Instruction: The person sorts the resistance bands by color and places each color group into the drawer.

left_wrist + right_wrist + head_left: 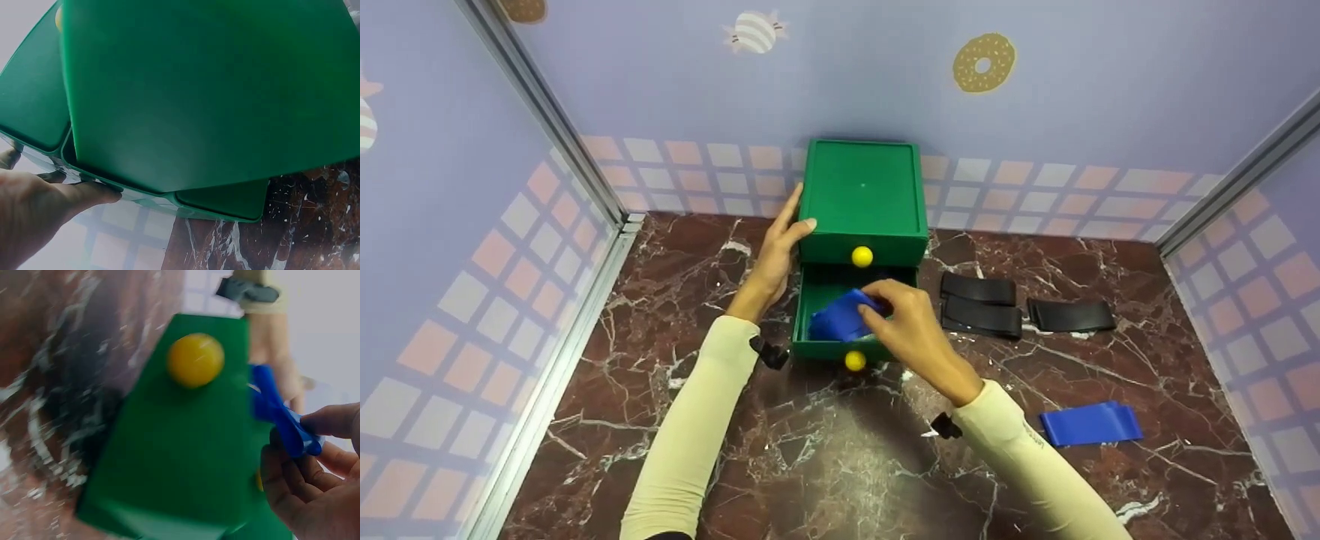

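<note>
A green drawer unit (864,187) with yellow ball knobs stands against the back wall. One drawer (802,300) below its top drawer is pulled out. My left hand (776,255) lies along the unit's left side, fingers extended and thumb on the top front edge. Over the open drawer, my right hand (911,319) pinches a folded blue resistance band (851,315) between thumb and fingers. Its looped end shows in the right wrist view, where the band (298,433) sits at the fingertips. The drawer's underside (197,95) fills much of the left wrist view.
Right of the unit lie folded black bands (979,289), with another black one (1072,315) farther right. A folded blue band (1091,424) rests on the marbled tabletop (825,465) near my right forearm. Patterned walls (1072,97) enclose the back and both sides.
</note>
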`<state>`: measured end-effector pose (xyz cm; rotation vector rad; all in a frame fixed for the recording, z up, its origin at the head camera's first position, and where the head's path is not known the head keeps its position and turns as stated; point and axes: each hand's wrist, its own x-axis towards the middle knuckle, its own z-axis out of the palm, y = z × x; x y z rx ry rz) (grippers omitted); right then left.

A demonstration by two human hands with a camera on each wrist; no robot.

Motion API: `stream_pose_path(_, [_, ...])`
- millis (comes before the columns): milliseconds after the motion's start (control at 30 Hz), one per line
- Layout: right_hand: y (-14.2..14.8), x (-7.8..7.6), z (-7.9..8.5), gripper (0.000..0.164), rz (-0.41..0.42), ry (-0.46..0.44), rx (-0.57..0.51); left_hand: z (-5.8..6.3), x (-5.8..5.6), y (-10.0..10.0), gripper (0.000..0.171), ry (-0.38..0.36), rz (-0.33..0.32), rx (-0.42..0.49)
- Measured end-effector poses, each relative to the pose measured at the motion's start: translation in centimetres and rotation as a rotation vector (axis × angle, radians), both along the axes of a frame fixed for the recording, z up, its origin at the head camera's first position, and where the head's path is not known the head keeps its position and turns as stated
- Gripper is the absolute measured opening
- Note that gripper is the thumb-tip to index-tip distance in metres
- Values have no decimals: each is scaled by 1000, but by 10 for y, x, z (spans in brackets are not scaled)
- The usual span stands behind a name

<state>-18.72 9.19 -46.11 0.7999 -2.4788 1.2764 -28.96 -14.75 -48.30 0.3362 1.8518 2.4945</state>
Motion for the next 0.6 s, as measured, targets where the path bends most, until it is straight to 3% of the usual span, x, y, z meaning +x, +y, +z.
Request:
stream_pose_path(167, [16,-15,-22,13,-122,-1,16,-1,0,1,79,-5,-10,26])
stream_pose_path(300, [25,-20,-34,17,-195,55,76,-1,0,2,78,-16,-15,36])
stream_pose_path(600, [35,-24,-47,20,-271,98,171,1,1,1,80,-22,-10,27])
